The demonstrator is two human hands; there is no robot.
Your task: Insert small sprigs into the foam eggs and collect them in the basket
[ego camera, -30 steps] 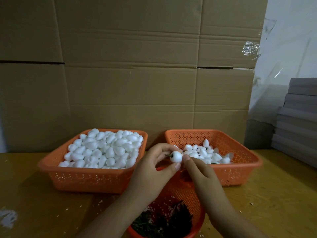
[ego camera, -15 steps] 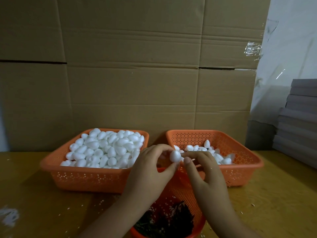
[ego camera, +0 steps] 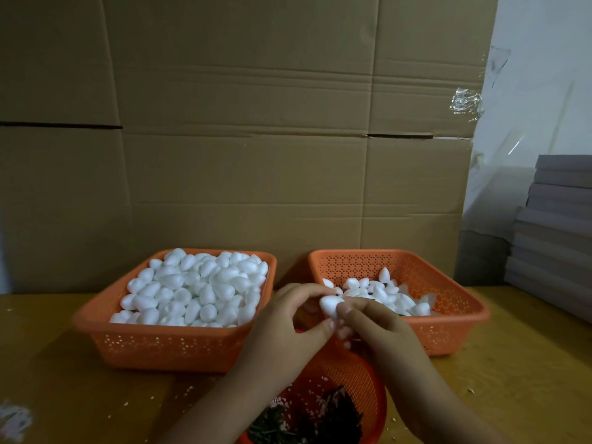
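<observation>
A single white foam egg (ego camera: pixel 330 305) is held above the tabletop (ego camera: pixel 519 379), in front of the gap between two orange baskets. The left hand (ego camera: pixel 288 331) grips it, fingers (ego camera: pixel 301 288) curled over the top and thumb pressing from below. The right hand (ego camera: pixel 381 328) meets it from the other side, its fingers pinching at the egg's lower right; whether a sprig sits between them cannot be told, as they are blurred there.

Just behind the hands, the right rectangular basket (ego camera: pixel 448 331) holds a small heap of foam eggs (ego camera: pixel 381 293), some showing dark specks. The left rectangular basket (ego camera: pixel 166 347) is piled full of plain white foam eggs (ego camera: pixel 195 290). Below the hands, at the near edge, a round orange basket (ego camera: pixel 358 376) holds dark green sprigs (ego camera: pixel 307 421) mixed with white crumbs.

White foam crumbs (ego camera: pixel 14 418) dot the yellow wooden surface. Large cardboard boxes (ego camera: pixel 243 123) stand behind the baskets, and a stack of grey boards (ego camera: pixel 557 232) rises at the right.
</observation>
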